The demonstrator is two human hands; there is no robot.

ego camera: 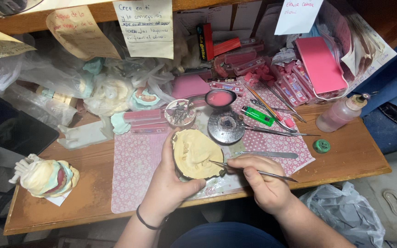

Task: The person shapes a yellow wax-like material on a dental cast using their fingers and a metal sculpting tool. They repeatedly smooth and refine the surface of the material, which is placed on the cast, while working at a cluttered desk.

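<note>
Yellow plaster cast cupped in hands, thin metal pick touching.

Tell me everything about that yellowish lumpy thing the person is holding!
The dental cast is pale yellow and looks like plaster, rounded, with a hollow, ridged middle and a dark rim below. The left hand cups it from beneath, tilted up toward the camera, above the pink patterned mat. The right hand holds a thin metal tool whose tip touches the cast's right side.
</note>
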